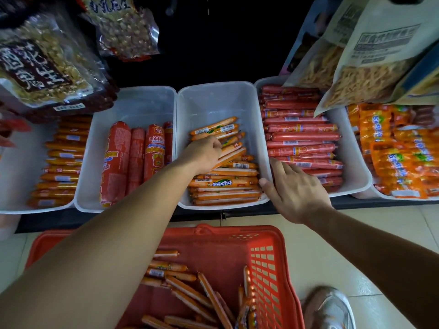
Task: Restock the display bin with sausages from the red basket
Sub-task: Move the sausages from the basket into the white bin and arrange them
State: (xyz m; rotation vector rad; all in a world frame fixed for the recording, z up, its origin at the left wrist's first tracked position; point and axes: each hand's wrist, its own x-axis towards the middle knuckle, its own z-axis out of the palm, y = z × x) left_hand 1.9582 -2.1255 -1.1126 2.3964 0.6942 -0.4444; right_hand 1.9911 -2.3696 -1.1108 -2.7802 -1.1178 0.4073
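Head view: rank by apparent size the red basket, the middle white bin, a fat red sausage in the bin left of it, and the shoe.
1. red basket, though nearest the camera
2. middle white bin
3. fat red sausage
4. shoe, partly cropped, so unsure against the sausage

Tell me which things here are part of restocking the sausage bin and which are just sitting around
Part of the job:
- middle display bin, partly filled with orange sausages
- red basket holding loose sausages
- left hand, placing sausages in the bin
- right hand, on the bin's rim

Just sitting around:
- thick red sausages
- slim red sausages
- hanging snack bags
- shoe
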